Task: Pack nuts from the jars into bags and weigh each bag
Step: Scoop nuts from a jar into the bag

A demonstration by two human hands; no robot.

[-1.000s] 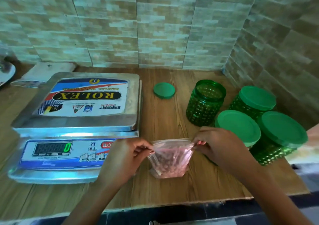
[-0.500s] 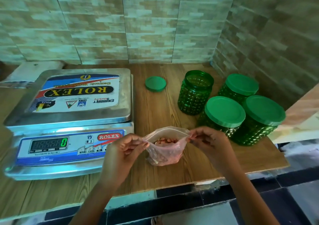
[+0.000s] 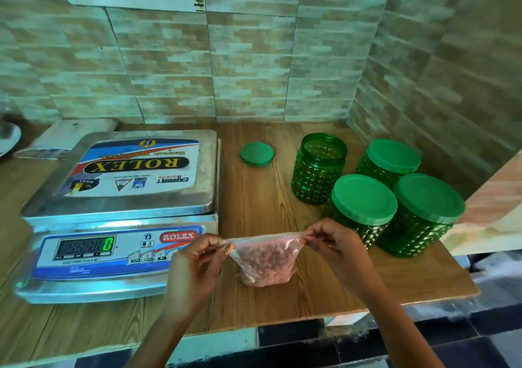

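Clear plastic bag of nuts pulled taut, left hand and right hand pinching top corners, likely sealing before scale weighing.

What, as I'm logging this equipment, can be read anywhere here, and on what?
"ROLEX": upside down, on the sticker atop the steel weighing scale.
"EXPORT": upside down, same sticker.
"ROLEX": red badge on the scale's blue front panel.
"0": green digit on its display.
Too small or blurred to read: smaller sticker print, key labels.
No text: green plastic jars, clear bag of nuts.
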